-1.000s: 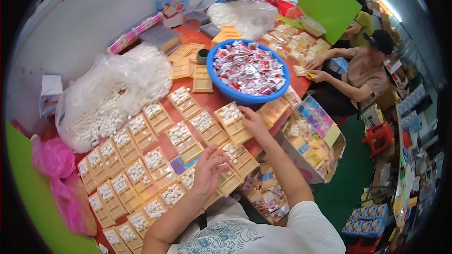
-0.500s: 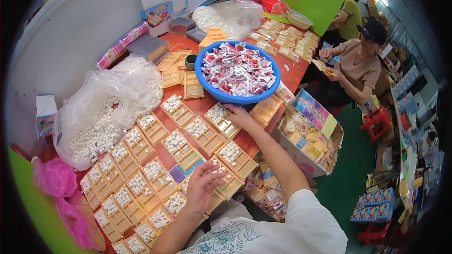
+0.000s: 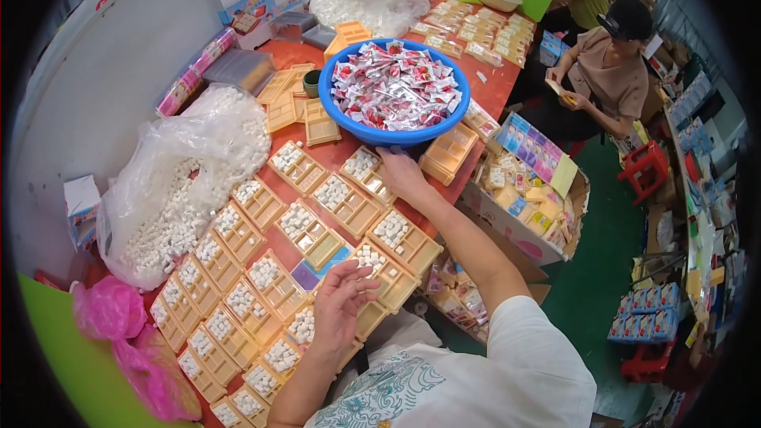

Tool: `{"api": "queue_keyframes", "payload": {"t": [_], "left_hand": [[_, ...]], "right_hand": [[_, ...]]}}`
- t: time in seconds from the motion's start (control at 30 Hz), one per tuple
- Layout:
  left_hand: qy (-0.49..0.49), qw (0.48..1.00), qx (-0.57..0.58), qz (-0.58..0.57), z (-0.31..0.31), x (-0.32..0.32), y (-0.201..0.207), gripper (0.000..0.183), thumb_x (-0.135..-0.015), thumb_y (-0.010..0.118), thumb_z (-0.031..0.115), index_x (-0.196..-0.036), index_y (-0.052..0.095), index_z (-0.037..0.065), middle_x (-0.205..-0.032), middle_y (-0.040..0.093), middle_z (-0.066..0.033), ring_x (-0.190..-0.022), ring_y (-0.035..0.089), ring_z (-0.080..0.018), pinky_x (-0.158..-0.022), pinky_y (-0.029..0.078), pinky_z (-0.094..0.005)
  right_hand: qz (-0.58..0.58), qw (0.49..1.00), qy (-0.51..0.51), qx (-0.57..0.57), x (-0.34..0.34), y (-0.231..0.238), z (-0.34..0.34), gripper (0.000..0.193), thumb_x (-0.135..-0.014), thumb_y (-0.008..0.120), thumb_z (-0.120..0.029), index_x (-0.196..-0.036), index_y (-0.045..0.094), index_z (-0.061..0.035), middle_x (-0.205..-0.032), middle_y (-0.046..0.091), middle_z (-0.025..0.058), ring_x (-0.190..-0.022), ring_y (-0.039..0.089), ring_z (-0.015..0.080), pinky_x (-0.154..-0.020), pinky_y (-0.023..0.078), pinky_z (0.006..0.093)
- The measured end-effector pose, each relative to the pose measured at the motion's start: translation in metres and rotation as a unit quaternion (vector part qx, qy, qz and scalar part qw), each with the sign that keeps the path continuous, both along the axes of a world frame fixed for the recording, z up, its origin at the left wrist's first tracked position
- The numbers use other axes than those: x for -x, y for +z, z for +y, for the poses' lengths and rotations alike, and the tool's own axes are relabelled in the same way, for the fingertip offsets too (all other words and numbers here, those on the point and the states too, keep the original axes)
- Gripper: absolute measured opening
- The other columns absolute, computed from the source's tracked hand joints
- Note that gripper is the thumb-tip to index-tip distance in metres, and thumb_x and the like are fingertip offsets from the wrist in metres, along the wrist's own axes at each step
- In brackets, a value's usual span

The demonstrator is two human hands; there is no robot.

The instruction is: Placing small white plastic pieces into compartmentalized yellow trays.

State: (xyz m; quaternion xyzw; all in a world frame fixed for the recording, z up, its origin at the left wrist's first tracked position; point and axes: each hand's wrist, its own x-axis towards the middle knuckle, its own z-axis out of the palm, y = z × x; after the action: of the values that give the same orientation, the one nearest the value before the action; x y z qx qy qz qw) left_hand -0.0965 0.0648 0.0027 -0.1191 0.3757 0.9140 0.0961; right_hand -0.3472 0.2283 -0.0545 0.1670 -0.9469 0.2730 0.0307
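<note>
My right hand (image 3: 404,174) grips the right edge of a cream plastic compartment tray (image 3: 368,182), just below the blue bowl (image 3: 394,136). Small white cubes fill that tray's upper compartment. Loosely curled, with fingers apart and nothing seen in them, my left hand (image 3: 339,301) hovers over the near trays. Beside it a tray with white cubes (image 3: 379,260) lies partly covered by the fingers. Rows of similar trays (image 3: 273,281) spread across the red table, each with white cubes in one compartment. Small red-and-silver sachets (image 3: 396,83) heap up in the bowl.
A clear bag of white cubes (image 3: 178,190) lies at the left, above a pink bag (image 3: 111,309). Stacked trays (image 3: 450,150) stand right of the bowl. A carton of packed trays (image 3: 527,198) sits beside the table. A co-worker (image 3: 606,79) sits at the far right, handling a small pack.
The whole view has shifted, so the table and bowl appear higher. My right hand stays at the same tray, and my left hand keeps hovering. The co-worker's hands have come closer together.
</note>
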Motion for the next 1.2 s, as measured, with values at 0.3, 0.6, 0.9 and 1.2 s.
{"api": "queue_keyframes", "payload": {"t": [0.3,0.6,0.9,1.2], "left_hand": [[0.023,0.999,0.043,0.014,-0.017,-0.001,0.005,0.029,-0.089,0.052,0.007,-0.118,0.051,0.002,-0.111,0.061,-0.0155,-0.096,0.064,-0.0261,-0.079,0.053,-0.0356],[0.180,0.841,0.495,0.125,-0.138,0.072,0.014,0.026,-0.088,0.048,0.007,-0.112,0.057,0.000,-0.104,0.060,-0.0074,-0.098,0.056,-0.0153,-0.088,0.044,-0.0291],[0.049,0.494,0.865,0.068,-0.331,0.169,-0.052,0.026,-0.082,0.046,0.011,-0.104,0.057,0.001,-0.098,0.056,-0.0187,-0.092,0.054,-0.0374,-0.079,0.044,-0.0437],[0.161,0.502,0.841,0.124,-0.357,0.215,-0.057,0.040,-0.085,0.044,0.014,-0.121,0.052,0.000,-0.114,0.056,-0.0205,-0.101,0.055,-0.0355,-0.086,0.043,-0.0384]], "right_hand": [[0.156,0.984,0.070,-0.052,-0.035,-0.003,-0.013,0.038,-0.083,0.053,-0.017,-0.117,0.051,-0.0019,-0.122,0.049,0.0199,-0.108,0.050,0.0346,-0.087,0.040,0.0461],[0.193,0.975,0.093,-0.060,-0.034,0.017,-0.017,0.036,-0.083,0.055,-0.017,-0.116,0.053,-0.0033,-0.126,0.048,0.0182,-0.113,0.048,0.0314,-0.089,0.037,0.0435],[0.257,0.944,0.206,-0.004,-0.037,0.028,-0.067,0.025,-0.073,0.059,-0.010,-0.098,0.057,-0.0044,-0.106,0.055,0.0134,-0.098,0.055,0.0284,-0.087,0.037,0.0425],[0.221,0.930,0.295,-0.020,-0.040,0.045,-0.119,0.036,-0.075,0.060,-0.009,-0.110,0.056,-0.0059,-0.108,0.056,0.0127,-0.098,0.056,0.0255,-0.089,0.038,0.0402]]}}
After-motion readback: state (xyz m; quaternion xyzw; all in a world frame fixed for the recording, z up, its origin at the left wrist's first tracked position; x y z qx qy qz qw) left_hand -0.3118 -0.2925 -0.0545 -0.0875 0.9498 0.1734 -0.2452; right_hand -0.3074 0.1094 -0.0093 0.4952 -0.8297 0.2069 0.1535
